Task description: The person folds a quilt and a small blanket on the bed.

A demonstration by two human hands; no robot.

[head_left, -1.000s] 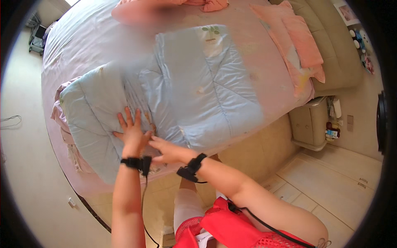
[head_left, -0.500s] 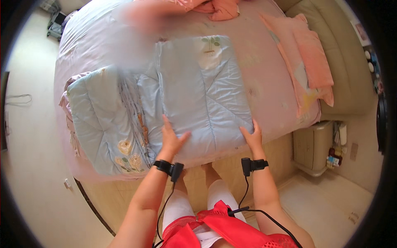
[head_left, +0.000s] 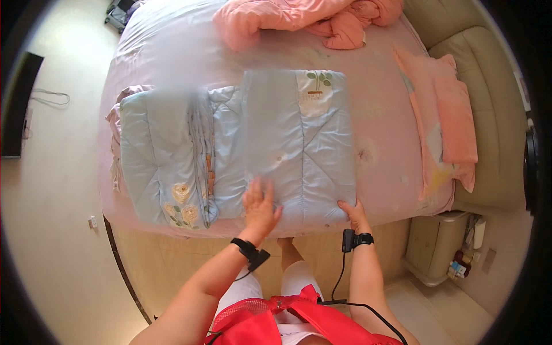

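A light blue quilt [head_left: 322,172] lies on the bed, folded into thick layers on its right part. Its left folded part [head_left: 152,155] carries cream embroidered roses, and bunched layers stand between the two parts. My left hand [head_left: 260,210] rests flat on the near side of the right part, fingers spread. At the near right corner of the quilt is my right hand [head_left: 356,215], thumb over the top and fingers apart from it along the side edge. Both wrists wear black straps with small boxes.
A pink sheet [head_left: 385,126] covers the bed. A coral blanket [head_left: 282,17] lies bunched at the far side. Pillows [head_left: 457,121] sit by the beige headboard [head_left: 494,103] on the right. A bedside cabinet [head_left: 434,247] stands near the right corner; a dark screen [head_left: 20,109] is at far left.
My left hand has moved from the fold's left edge onto its top and lies flatter. My right hand has slid down to the near corner. The view has shifted, showing more coral blanket.
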